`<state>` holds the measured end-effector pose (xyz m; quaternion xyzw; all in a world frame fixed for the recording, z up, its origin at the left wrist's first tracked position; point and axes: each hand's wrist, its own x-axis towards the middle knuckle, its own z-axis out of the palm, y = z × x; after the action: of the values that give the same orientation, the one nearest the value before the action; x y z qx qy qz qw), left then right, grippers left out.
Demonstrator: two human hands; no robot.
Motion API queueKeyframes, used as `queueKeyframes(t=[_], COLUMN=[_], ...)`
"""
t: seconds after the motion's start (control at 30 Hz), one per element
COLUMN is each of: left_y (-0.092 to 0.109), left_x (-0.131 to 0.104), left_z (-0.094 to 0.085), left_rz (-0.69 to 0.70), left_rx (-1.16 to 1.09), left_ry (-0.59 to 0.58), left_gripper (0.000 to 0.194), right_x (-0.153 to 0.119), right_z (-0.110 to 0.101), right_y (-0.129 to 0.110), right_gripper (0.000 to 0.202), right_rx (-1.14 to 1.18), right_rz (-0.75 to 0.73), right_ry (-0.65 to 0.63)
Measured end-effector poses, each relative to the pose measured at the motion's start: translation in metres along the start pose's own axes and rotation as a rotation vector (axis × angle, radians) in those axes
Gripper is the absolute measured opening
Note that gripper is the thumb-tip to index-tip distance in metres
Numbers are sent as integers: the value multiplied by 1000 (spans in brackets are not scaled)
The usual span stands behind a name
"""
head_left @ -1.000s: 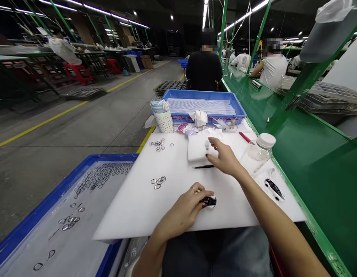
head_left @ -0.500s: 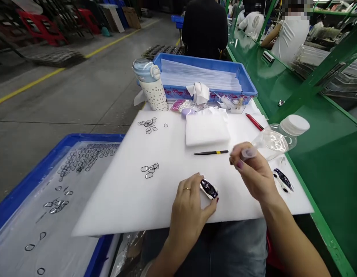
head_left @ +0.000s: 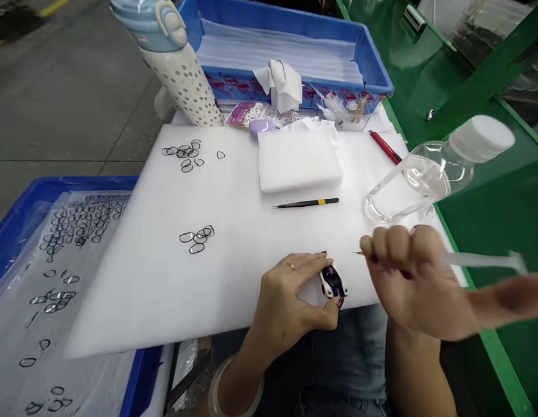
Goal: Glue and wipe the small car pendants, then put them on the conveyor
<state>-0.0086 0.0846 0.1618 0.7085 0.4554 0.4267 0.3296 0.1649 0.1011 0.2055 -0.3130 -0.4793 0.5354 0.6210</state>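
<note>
My left hand (head_left: 290, 295) holds a small white-and-dark toy car (head_left: 333, 282) between thumb and fingers at the front of the white foam sheet (head_left: 138, 278). Raised over the sheet's right side, my right hand (head_left: 418, 281) has its fingers curled round a translucent syringe (head_left: 481, 260), with the thumb stretched out near its rear end. The syringe's thin tip points left, towards the car but apart from it. Black tweezers (head_left: 306, 203) with a yellow band lie beyond the car. Several black rings (head_left: 197, 238) lie in groups on the left of the sheet.
A clear bottle (head_left: 418, 179) and red pen (head_left: 385, 147) are at the right. Behind are a white pad (head_left: 299, 162), dotted flask (head_left: 182, 81) and blue bin (head_left: 295, 81). A blue tray (head_left: 142, 370) of black rings sits lower left; a green bench (head_left: 503, 214) borders the right.
The view has tilted down and come closer. My right hand has turned, its thumb now extended and the syringe pointing left. The car in my left hand is turned more upright in the picture.
</note>
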Motion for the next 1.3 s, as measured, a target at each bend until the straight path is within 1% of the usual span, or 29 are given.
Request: queueKeyframes(t=[0.03, 0.1, 0.2, 0.27, 0.37, 0.47, 0.53, 0.83, 0.93, 1.1, 1.3], left_y=[0, 1, 2, 2, 3, 4, 5, 3, 2, 3, 5], left_x=[0, 1, 2, 2, 2, 3, 4, 4, 3, 3, 4], left_z=[0, 0, 0, 0, 1, 3, 4, 3, 3, 3, 5], left_rz=[-6, -11, -7, -8, -16, -27, -24, -6, -7, 4, -2], left_rx=[-3, -4, 10, 22, 48, 67, 69, 59, 62, 77, 79], left_ry=[6, 20, 33, 35, 40, 40, 43, 44, 47, 53, 66], left_gripper=[44, 41, 39, 38, 33, 29, 27, 30, 30, 27, 27], right_x=[-3, -8, -6, -3, 1, 4, 5, 5, 5, 4, 4], right_z=[6, 20, 35, 39, 38, 34, 31, 29, 32, 38, 41], right_y=[-4, -8, -5, -1, 0, -4, -6, -3, -2, 0, -1], right_gripper=[61, 59, 60, 58, 57, 62, 62, 61, 61, 62, 63], right_rx=[59, 148, 239, 250, 238, 219, 213, 217, 233, 249, 252], right_rz=[-24, -8, 88, 102, 109, 198, 227, 227, 209, 195, 160], right_ry=[39, 61, 52, 52, 38, -24, -50, -52, -29, 50, 111])
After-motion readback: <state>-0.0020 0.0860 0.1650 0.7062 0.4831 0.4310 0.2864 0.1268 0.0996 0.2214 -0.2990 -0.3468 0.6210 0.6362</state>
